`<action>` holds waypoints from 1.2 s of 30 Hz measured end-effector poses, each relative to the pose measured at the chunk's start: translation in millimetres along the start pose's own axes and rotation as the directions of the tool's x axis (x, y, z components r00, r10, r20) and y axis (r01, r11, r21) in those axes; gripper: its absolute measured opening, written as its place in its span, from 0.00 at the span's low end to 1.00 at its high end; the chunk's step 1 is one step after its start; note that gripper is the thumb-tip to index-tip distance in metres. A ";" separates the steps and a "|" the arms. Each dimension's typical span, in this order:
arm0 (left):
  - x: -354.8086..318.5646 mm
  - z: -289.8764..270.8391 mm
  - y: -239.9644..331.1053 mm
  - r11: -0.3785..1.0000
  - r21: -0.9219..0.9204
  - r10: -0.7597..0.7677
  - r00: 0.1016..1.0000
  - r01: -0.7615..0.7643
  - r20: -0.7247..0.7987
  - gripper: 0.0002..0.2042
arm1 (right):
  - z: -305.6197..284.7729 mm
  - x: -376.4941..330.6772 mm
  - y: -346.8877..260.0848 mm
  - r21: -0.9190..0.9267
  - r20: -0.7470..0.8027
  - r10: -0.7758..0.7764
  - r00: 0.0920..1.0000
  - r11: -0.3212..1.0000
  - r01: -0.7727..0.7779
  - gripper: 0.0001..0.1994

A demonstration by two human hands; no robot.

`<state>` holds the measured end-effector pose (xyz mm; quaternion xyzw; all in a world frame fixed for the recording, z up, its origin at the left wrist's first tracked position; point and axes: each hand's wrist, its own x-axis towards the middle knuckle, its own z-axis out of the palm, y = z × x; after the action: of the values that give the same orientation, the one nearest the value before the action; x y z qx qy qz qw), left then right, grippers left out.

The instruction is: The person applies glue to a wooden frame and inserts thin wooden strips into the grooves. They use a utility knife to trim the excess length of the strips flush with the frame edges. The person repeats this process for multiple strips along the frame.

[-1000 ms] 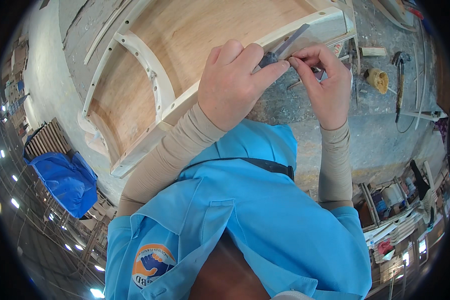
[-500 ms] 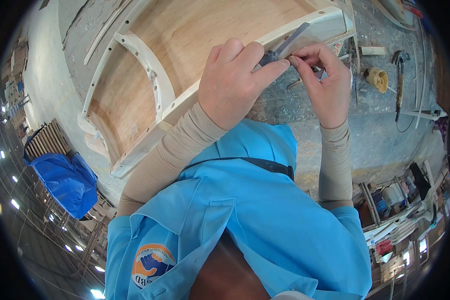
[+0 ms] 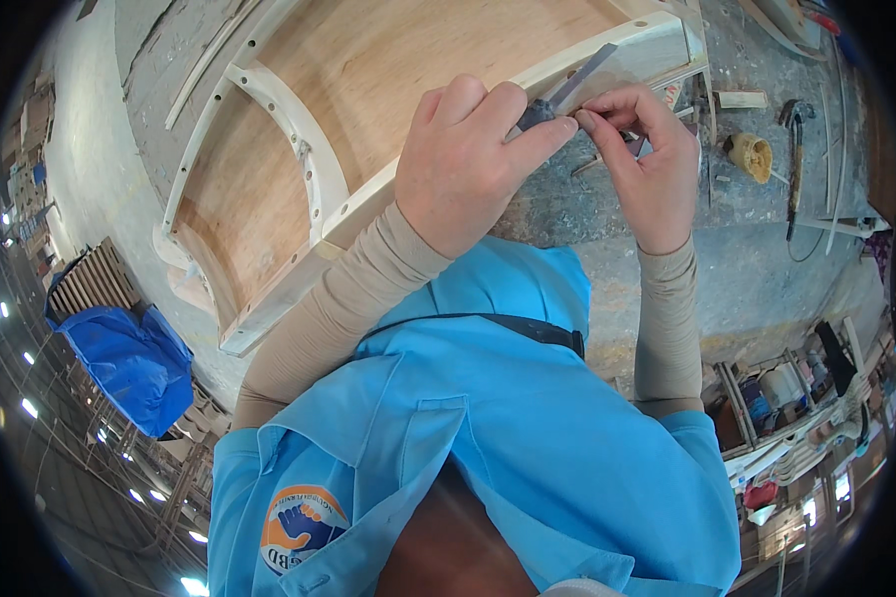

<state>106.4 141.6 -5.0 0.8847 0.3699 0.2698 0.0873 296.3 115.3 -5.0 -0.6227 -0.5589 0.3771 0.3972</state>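
My left hand (image 3: 463,164) is closed around the dark, wrapped-looking handle of a narrow knife (image 3: 589,76). Its flat grey blade points up and to the right, over the edge of a wooden frame. Close against the left thumb, my right hand (image 3: 652,159) pinches thumb and forefinger together. Whatever lies between those fingertips is too small to make out. The pale wooden frame (image 3: 370,196), with a curved crosspiece (image 3: 304,149) and a plywood panel (image 3: 408,65), lies just beyond and left of my hands. Round holes dot its rails.
On the grey worktable (image 3: 607,209), to the right, are a yellowish cup (image 3: 751,157), a hammer-like tool with a dark head (image 3: 796,114) and a small wood block (image 3: 743,99). A blue plastic sheet (image 3: 129,363) hangs at the left. A cluttered rack (image 3: 782,398) stands lower right.
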 end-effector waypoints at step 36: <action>-0.5 -75.9 -10.6 0.938 -0.233 -0.177 0.933 0.256 0.313 0.21 | 21.8 -20.5 3.4 0.261 -0.148 0.226 0.963 0.948 -0.182 0.13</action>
<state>58.6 145.4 54.7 0.8477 0.4091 0.1749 0.2890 275.9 96.3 -16.3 -0.6543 -0.4031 0.4261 0.4774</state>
